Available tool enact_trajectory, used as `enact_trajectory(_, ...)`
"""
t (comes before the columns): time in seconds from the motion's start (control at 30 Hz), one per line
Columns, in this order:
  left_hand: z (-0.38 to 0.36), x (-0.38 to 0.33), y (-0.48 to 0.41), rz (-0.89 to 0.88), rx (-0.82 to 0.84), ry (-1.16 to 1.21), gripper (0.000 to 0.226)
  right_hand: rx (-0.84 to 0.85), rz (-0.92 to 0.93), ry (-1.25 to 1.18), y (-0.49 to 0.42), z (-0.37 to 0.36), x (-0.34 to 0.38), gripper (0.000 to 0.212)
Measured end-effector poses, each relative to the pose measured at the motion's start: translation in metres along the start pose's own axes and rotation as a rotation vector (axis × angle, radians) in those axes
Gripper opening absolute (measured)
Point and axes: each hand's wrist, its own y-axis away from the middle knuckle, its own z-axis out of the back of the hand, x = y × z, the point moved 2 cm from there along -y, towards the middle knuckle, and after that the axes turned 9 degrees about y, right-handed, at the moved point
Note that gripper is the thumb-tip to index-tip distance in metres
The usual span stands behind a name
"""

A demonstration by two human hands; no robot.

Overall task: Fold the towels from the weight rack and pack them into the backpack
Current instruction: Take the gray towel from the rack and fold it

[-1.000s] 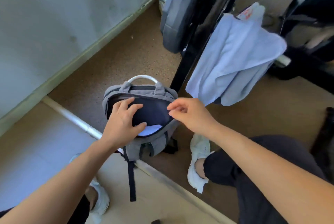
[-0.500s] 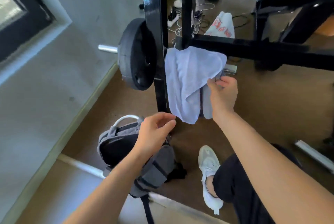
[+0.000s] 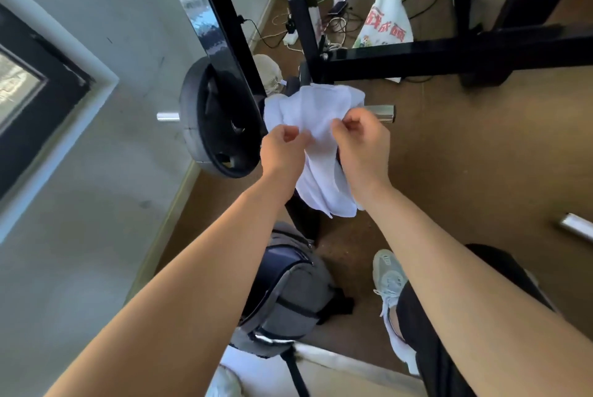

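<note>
While the pale, bluish-white cloth towel (image 3: 316,108) hangs at the black steel weight rack (image 3: 449,56), covering the inner end of a chrome peg (image 3: 382,111), both hands hold it. The left hand (image 3: 282,153) pinches a fold on its left side. The right hand (image 3: 362,149) pinches the cloth just beside it, fingers curled. A round black weight plate (image 3: 208,120) sits left of the towel. Below the forearms, the grey fabric backpack (image 3: 288,294) stands on the brown floor (image 3: 465,172), its top gaping.

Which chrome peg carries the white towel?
The chrome peg beside the right hand, right of the weight plate; the peg left of the plate has no towel.
</note>
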Motion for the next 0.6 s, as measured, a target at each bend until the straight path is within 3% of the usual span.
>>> enact_trajectory(0.1,0.007,0.0,0.008,-0.047,-0.001,0.157,0.01,0.109,0.222,0.054,-0.001,-0.004,0.008,0.006)
enact_trajectory(0.17,0.011,-0.005,0.013,-0.067,-0.02,0.233,0.011,0.149,0.343,0.22,-0.004,-0.007,0.009,0.018)
enact_trajectory(0.3,0.029,-0.03,0.003,-0.096,-0.165,0.277,0.02,0.227,0.269,0.638,-0.01,-0.004,0.001,0.045)
enact_trajectory(0.43,0.058,-0.051,-0.014,-0.015,-0.294,0.385,0.029,0.267,0.282,0.868,-0.013,0.0,-0.004,0.048)
enact_trajectory(0.5,0.071,-0.054,-0.013,0.017,-0.242,0.439,0.026,0.282,0.289,0.928,-0.013,-0.001,-0.005,0.052)
enact_trajectory(0.57,0.083,-0.054,-0.007,-0.046,-0.108,0.299,0.038,0.296,0.287,0.97,-0.011,-0.002,-0.007,0.055)
enact_trajectory(0.6,0.09,-0.052,-0.003,-0.084,-0.061,0.081,0.051,0.301,0.281,0.985,-0.011,-0.002,-0.007,0.058)
